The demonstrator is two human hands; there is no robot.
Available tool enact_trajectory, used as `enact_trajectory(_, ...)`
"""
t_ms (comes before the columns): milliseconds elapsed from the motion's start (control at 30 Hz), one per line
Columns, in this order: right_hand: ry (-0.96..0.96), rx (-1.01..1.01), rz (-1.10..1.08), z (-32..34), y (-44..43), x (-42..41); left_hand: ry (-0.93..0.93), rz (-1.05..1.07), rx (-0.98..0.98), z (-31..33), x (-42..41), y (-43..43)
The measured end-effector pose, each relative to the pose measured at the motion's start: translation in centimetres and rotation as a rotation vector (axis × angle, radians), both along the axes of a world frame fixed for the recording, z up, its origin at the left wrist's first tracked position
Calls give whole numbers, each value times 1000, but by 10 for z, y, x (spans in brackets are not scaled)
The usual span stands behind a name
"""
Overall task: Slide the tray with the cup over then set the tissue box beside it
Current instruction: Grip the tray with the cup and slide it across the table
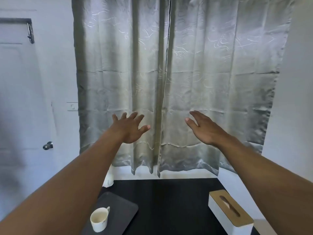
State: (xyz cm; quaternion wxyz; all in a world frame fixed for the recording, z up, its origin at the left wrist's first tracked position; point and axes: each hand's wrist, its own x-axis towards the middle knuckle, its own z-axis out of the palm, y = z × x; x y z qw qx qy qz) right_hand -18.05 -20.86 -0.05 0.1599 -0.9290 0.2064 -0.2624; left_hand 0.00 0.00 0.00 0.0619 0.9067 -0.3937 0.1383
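A dark grey tray (122, 209) lies on the left part of the black table (169, 200), partly hidden by my left forearm. A white cup (99, 219) stands upright on the tray's near side. A white tissue box with a wooden lid (228, 211) sits at the table's right edge. My left hand (129, 128) and my right hand (202, 128) are raised high above the table in front of the curtain, fingers spread, holding nothing and far from the tray and the box.
A grey curtain (169, 82) hangs behind the table. A white door with a round knob (48, 145) is at the left. A white object (108, 180) stands at the table's far left corner.
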Motion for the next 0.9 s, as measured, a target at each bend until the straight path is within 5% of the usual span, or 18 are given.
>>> enact_trajectory(900, 116, 208, 179, -98, -115, 98, 118, 108, 107, -103, 76, -99)
